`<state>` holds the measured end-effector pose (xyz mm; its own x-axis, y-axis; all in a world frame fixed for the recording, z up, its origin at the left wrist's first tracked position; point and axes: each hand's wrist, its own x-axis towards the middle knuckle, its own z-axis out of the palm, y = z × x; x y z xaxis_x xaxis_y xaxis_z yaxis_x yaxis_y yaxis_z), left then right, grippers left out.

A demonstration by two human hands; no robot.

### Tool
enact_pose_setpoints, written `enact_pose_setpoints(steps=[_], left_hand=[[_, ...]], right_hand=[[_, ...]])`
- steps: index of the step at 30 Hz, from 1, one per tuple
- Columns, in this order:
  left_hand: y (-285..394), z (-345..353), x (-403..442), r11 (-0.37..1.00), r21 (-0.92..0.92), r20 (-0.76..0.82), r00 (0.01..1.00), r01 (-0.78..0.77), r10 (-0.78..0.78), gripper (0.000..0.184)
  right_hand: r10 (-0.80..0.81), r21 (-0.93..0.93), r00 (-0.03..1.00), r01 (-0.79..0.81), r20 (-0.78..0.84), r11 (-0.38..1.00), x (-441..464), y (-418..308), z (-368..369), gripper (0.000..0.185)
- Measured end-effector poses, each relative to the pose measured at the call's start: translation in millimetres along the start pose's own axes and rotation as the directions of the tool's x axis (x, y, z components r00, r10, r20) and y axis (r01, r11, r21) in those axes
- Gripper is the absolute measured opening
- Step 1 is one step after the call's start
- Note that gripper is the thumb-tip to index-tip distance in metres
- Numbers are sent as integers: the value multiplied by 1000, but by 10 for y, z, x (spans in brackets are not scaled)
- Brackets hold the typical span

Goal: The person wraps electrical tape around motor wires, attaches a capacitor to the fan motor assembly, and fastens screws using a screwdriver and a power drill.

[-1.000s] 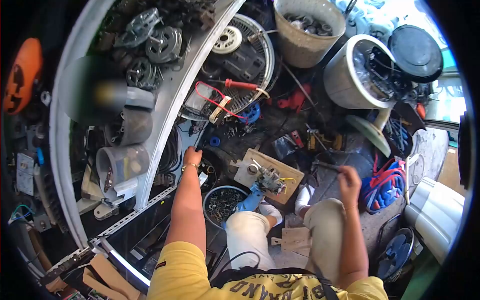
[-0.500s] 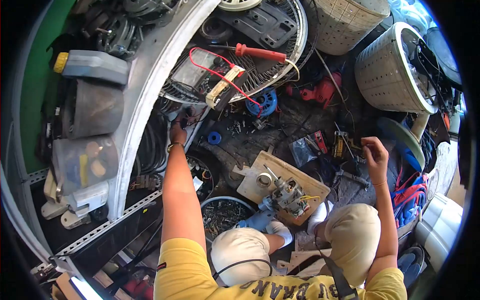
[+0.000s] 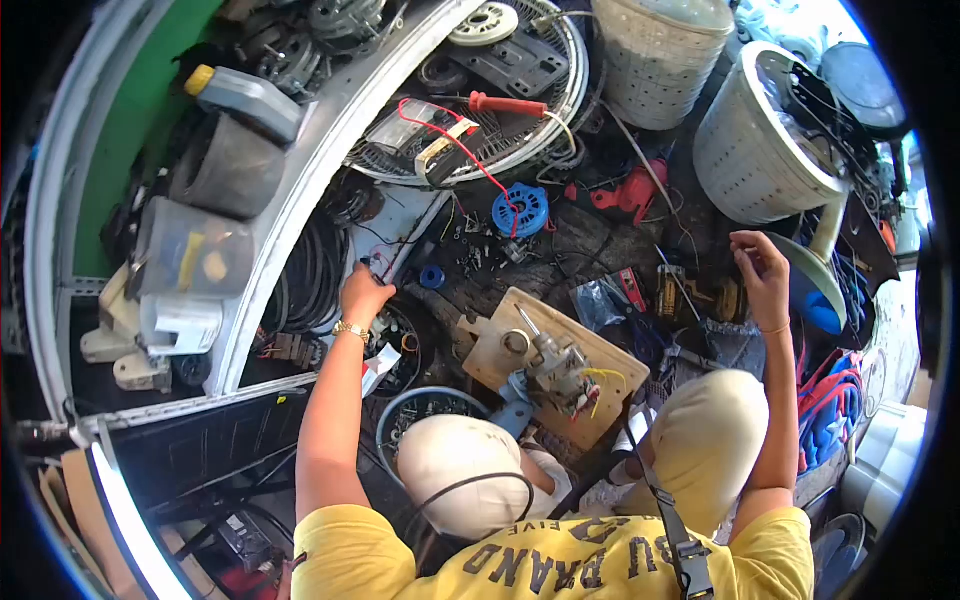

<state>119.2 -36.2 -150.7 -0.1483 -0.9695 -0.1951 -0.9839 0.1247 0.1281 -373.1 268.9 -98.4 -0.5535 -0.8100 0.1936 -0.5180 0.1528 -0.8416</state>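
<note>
Left hand (image 3: 362, 297): I read the fingers as clamped on a small dark item (image 3: 378, 266), at the near edge of a light panel (image 3: 405, 235). Thin wires (image 3: 372, 252) lie beside the grip; I cannot tell whether they join the item.

Right hand (image 3: 765, 268): raised on the far side of the work area, fingers loosely curled, fingertips apart from the thumb. I see nothing in it. A yellow-and-black tool (image 3: 722, 298) lies nearest, below it.

Step in hand: in my judgement, left-handed handling of the small item, with the right hand free. The next move calls for a firm pinch, slack in the wires and clearance from the panel edge.

Surroundings, outward from the left hand: a blue ring (image 3: 432, 277) sits just beside the panel. Toward the knees, a wooden board (image 3: 602, 354) carries a motor-like unit (image 3: 560, 376) with yellow leads. Beyond the board lie a blue round part (image 3: 520, 210) and a red power tool (image 3: 636, 194). Farthest out, a red-handled tool (image 3: 508, 104) rests on a wire fan guard (image 3: 578, 75).
</note>
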Motion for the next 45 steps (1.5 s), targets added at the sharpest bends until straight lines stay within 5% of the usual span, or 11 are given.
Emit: enact_pose_setpoints(steps=[6, 11, 19, 21, 22, 23, 30, 37, 40, 43, 45], left_hand=[[614, -513, -612, 850, -408, -487, 867, -333, 106, 48], [1820, -1016, -1777, 391, -849, -257, 924, -356, 284, 44], [2562, -1015, -2816, 170, -846, -337, 753, -506, 565, 47], [2585, -1032, -2916, 171, -837, -347, 747, -519, 567, 46], [2583, -1018, -2938, 192, -817, -350, 732, -543, 584, 46], [2580, -1019, -2964, 213, -796, -350, 717, -567, 602, 46], [2491, -1139, -3247, 277, -769, -310, 716, -576, 626, 44], [2314, -1263, -3413, 338, -737, -281, 720, -586, 635, 43], [2110, -1222, -3520, 519, -600, -168, 730, -609, 663, 46], [1958, -1120, -3652, 599, -542, -59, 738, -589, 672, 48], [1898, -1087, -3676, 588, -582, -74, 756, -562, 650, 47]], right_hand=[[-77, -38, 994, 74, -79, 997, -578, -528, -614, 19], [84, 306, 986, -36, -144, 951, -1173, -1034, -810, 15], [-150, 370, 861, -47, 486, 928, -1935, -1438, -255, 17], [-192, 366, 693, -112, 695, 924, -2282, -1318, -31, 29], [24, 207, 416, -501, 909, 840, -2357, -1449, -53, 35], [-172, 368, 510, -315, 843, 875, -2651, -1127, 290, 39], [-510, 638, 396, -345, 764, 688, -3008, -1392, 917, 45], [-807, 780, 55, -306, 587, 546, -3315, -2101, 1542, 39], [-713, 584, -475, -414, 516, 698, -3434, -2343, 1429, 39], [-803, 716, -400, -382, 441, 584, -3377, -2181, 1442, 49], [-607, 607, -287, -100, 741, 789, -2878, -1925, 1062, 46]])
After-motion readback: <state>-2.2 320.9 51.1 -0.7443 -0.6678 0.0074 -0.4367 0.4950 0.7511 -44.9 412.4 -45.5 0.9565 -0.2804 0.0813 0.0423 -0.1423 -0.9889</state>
